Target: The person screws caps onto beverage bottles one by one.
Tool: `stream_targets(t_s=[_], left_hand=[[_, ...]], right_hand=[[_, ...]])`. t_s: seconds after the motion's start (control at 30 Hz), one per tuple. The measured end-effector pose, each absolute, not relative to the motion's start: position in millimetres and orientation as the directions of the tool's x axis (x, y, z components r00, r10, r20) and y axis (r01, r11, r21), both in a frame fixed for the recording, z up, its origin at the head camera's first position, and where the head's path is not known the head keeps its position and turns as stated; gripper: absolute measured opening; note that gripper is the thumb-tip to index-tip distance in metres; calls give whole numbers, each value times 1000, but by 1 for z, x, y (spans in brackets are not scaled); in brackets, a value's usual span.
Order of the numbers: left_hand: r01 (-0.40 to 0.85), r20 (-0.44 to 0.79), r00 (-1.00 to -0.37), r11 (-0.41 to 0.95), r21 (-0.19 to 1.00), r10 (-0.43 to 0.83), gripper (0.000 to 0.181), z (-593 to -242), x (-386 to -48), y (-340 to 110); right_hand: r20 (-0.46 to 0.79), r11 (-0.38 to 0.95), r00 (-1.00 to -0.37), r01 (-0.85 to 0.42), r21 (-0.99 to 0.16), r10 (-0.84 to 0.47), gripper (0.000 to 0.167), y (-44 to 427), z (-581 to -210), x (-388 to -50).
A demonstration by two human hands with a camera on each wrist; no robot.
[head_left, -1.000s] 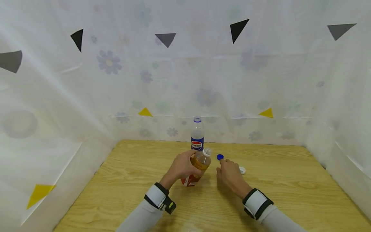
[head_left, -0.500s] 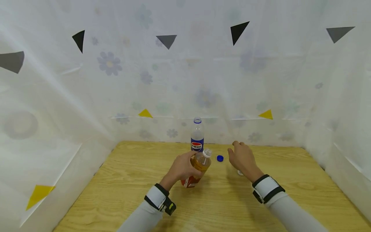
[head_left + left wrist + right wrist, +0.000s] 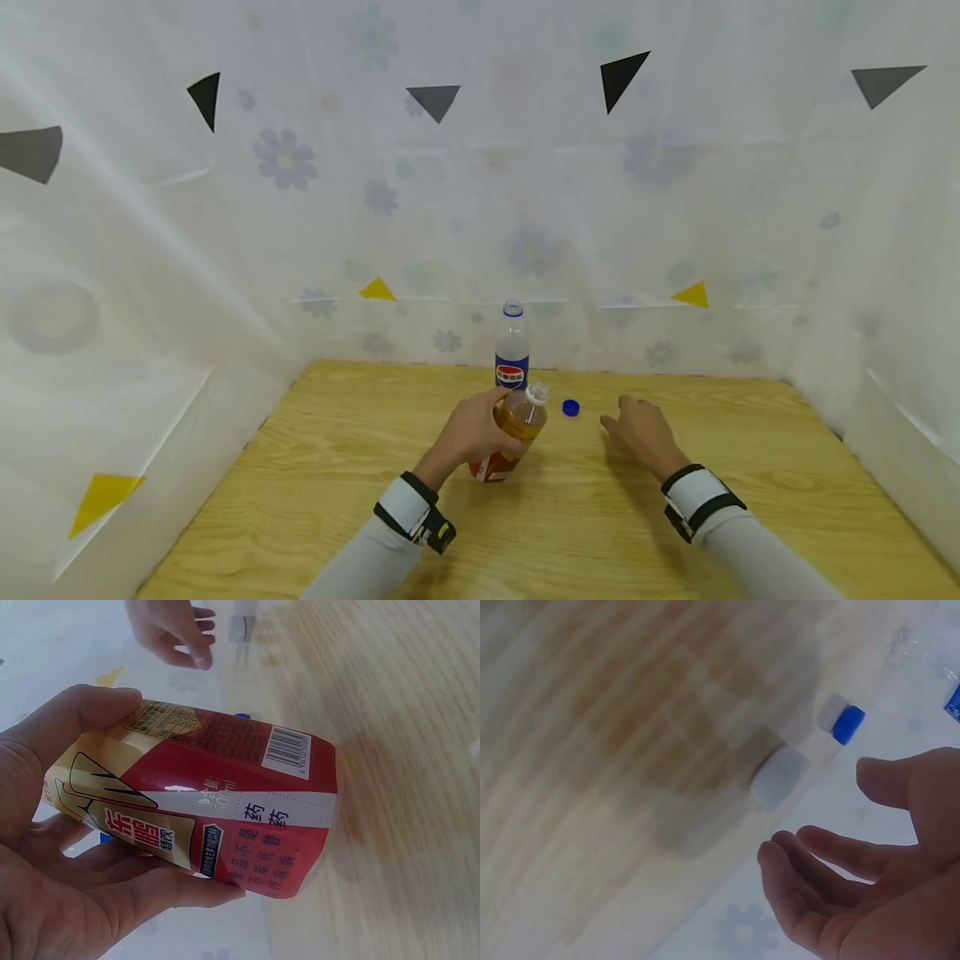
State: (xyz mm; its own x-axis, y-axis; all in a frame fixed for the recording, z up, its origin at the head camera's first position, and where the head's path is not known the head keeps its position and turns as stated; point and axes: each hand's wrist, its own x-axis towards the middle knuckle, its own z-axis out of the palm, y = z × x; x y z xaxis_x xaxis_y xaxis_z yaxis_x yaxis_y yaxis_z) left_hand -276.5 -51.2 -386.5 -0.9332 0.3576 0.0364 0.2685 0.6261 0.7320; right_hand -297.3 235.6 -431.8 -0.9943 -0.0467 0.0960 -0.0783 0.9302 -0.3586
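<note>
My left hand point(image 3: 468, 429) grips a drink bottle point(image 3: 247, 772) with a red and gold label around its body. This bottle leans to the right in the head view, and no cap sits on its neck. My right hand point(image 3: 641, 429) hovers over the table with loosely bent fingers, holding nothing. In the right wrist view a white bottle cap point(image 3: 778, 778) lies just beyond those fingertips, apart from them; the hand hides it in the head view. A blue bottle cap point(image 3: 571, 407) lies between the drink bottle and my right hand.
Behind the drink bottle stands a clear, uncapped Pepsi bottle point(image 3: 512, 372) with a blue label, upright near the table's back edge. Pale flowered sheeting point(image 3: 480, 208) hangs behind and on both sides of the wooden table point(image 3: 315, 517).
My right hand left the spot beside the blue cap, went right and up, then came down over where the white cap lay. The left hand and its bottle stayed put.
</note>
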Motion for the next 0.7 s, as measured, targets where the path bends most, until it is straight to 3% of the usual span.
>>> stream_targets(t_s=[0.1, 0.3, 0.7], left_hand=[[271, 35, -932, 631, 727, 361, 74, -386, -276, -51], [277, 37, -930, 631, 725, 366, 74, -386, -277, -50], [262, 22, -933, 634, 728, 359, 75, -386, -278, -51]], right_hand=[[44, 931, -998, -58, -360, -45, 51, 237, -439, -296], [34, 929, -997, -75, -361, -67, 32, 238, -443, -292], [34, 929, -996, -94, -359, -88, 21, 239, -444, -291]])
